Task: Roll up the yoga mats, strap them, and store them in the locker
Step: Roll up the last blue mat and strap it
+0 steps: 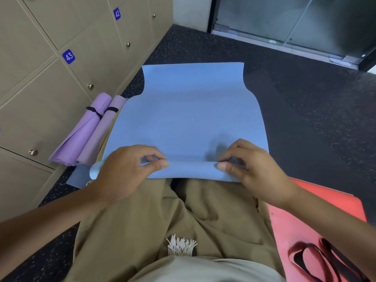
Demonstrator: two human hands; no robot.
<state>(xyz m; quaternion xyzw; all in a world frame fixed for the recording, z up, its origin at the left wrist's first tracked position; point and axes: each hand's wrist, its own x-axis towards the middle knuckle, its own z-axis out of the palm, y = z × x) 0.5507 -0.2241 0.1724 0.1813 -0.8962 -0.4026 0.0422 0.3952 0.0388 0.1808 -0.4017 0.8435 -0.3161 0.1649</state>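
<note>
A blue yoga mat [189, 110] lies spread on the dark floor in front of my knees, its near end turned over into a small roll [191, 169]. My left hand [126, 169] pinches the roll's left part between thumb and curled fingers. My right hand [250, 165] pinches the right part the same way. Two rolled purple mats [85, 135], each bound with a black strap [95, 111], lie on the floor to the left against the lockers [40, 110].
Beige locker doors numbered 42 and 43 line the left wall, all closed. A red mat [305, 216] lies under my right side with black straps [317, 259] on it. Glass doors [295, 23] stand at the far right. Speckled dark floor surrounds the mats.
</note>
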